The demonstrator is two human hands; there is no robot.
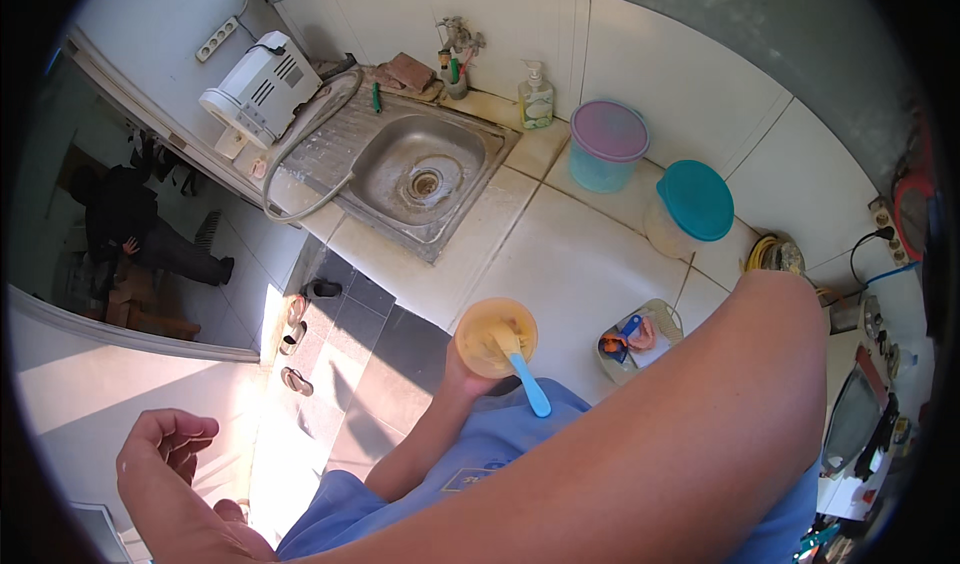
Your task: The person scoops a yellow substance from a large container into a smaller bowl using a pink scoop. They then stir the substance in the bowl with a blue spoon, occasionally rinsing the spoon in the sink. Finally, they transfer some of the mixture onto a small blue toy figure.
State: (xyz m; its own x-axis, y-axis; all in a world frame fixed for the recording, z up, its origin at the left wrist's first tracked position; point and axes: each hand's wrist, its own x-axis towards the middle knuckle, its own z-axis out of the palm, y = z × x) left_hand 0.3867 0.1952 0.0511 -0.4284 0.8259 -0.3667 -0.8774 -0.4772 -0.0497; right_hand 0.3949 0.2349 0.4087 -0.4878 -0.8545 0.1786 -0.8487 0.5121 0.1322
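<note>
My left hand (466,375) is closed around the side of a translucent orange plastic cup (470,322), held in front of my blue shirt near the counter edge. Inside the cup is some pale yellowish stuff. A spoon-like utensil with a light blue handle (531,388) leans in it, its handle sticking out over the rim toward me. My right arm crosses close in front of the view, elbow at the right. At its end, my right hand (172,469) is raised at the lower left, fingers loosely curled and apart, with nothing visible in them.
A steel sink (425,169) with a hose (300,209) sits in the tiled counter. Behind are a soap pump bottle (536,99), a purple-lidded tub (605,149) and a teal-lidded container (692,204). A small basket (668,316) holds odds and ends. A person (130,219) is beyond the doorway.
</note>
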